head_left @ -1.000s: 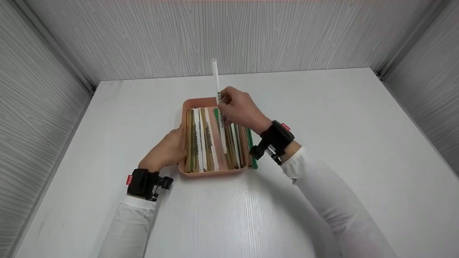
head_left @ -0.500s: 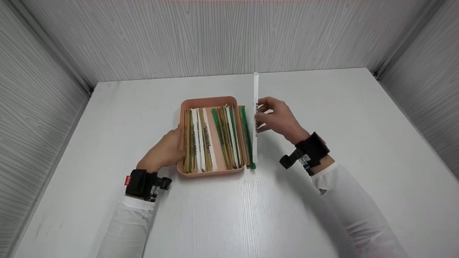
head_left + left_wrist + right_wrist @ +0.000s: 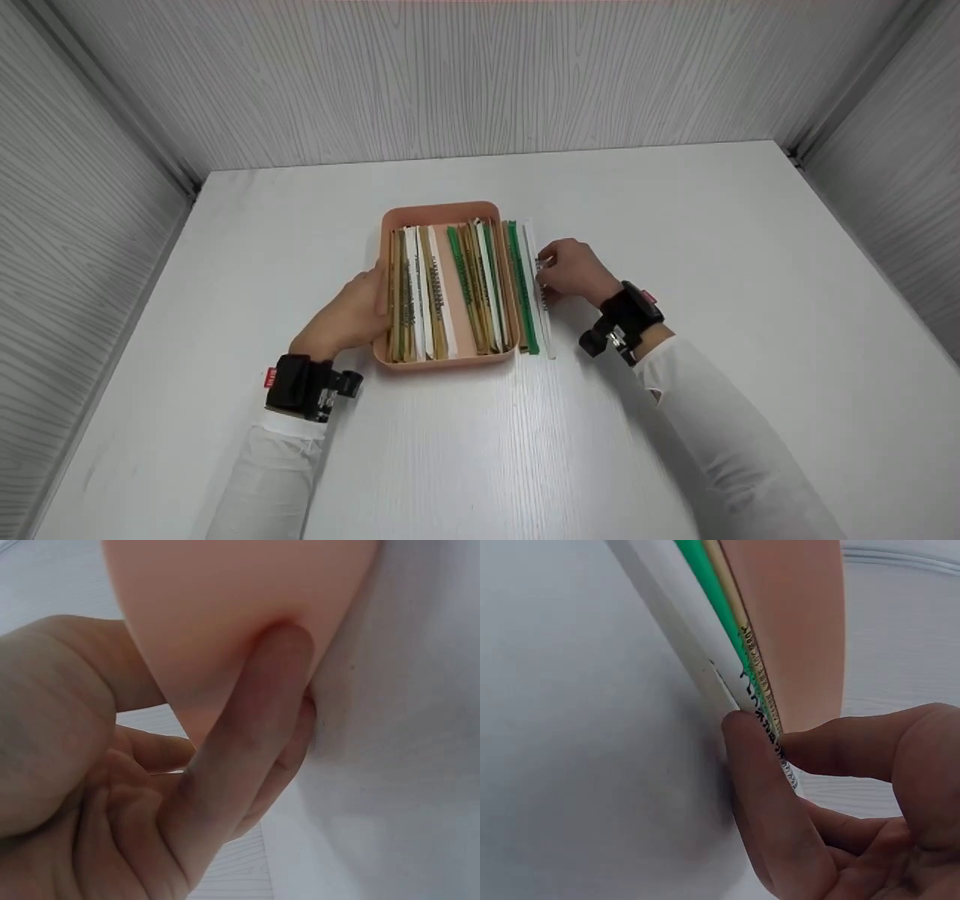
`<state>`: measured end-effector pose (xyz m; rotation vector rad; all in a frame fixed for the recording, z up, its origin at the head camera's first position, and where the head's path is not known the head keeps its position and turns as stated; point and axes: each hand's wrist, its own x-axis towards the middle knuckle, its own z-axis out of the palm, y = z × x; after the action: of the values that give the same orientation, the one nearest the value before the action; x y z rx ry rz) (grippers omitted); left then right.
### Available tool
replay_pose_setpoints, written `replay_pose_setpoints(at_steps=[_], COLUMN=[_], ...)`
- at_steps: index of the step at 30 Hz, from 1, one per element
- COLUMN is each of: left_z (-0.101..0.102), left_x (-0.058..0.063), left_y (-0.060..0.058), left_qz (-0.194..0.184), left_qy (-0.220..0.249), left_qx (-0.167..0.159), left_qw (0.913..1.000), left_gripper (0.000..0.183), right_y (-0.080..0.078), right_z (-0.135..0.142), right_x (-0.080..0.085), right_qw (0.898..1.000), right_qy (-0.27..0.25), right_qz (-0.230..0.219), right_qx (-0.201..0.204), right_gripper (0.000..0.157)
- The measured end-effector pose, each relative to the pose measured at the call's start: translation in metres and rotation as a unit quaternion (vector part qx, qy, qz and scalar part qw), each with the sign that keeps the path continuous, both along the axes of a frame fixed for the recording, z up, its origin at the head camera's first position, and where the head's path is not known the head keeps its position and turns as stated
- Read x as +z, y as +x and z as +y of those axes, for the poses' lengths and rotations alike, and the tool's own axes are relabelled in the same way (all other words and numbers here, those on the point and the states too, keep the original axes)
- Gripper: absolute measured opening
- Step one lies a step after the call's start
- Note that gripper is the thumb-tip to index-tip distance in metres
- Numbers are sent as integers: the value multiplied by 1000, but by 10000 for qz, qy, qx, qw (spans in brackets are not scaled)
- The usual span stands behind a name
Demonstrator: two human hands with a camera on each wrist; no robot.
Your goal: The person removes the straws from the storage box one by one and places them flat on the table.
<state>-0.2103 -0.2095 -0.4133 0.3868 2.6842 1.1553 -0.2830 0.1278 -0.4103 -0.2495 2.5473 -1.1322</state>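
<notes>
In the head view a pink box (image 3: 442, 366) stands on the table, holding two rows of slim printed paper sticks in white, brown and green. My left hand (image 3: 351, 315) grips the box's left wall. The left wrist view shows a fingertip (image 3: 281, 652) pressed to the pink outer wall, the thumb's end hidden behind it. Outside the box on the right, my right hand (image 3: 574, 271) pinches a slim white printed paper stick (image 3: 536, 300) between thumb and finger. That stick lies close beside a green stick (image 3: 523, 289) and a brown one (image 3: 739, 611).
A white table (image 3: 450, 450) surrounds the box. Grey wood-grain panels (image 3: 480, 82) rise at the back and both sides. A bare strip of the box floor (image 3: 456, 304) parts the two rows.
My right hand has carried the white stick from above the box out to the right, then lowered it beside the green one. The left hand stays at the box.
</notes>
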Motion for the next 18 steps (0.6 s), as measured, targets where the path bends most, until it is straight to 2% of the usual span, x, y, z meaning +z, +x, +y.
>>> replay_pose_setpoints(at_steps=[4, 9, 18], left_z=[0, 0, -1], left_x=[1, 3, 2], left_y=[0, 0, 2], left_qz=[13, -81, -163], left_qy=[-73, -121, -150], left_qx=[-5, 85, 107], left_qw=[10000, 9999, 9997], left_gripper=[75, 85, 87], right_y=[-2, -2, -3], right_z=[-6, -13, -17], right_x=[1, 5, 2], right_qw=[9989, 9989, 9983], right_qy=[424, 395, 430], right_qz=[181, 232, 341], right_qx=[38, 50, 185], right_gripper=[42, 40, 39])
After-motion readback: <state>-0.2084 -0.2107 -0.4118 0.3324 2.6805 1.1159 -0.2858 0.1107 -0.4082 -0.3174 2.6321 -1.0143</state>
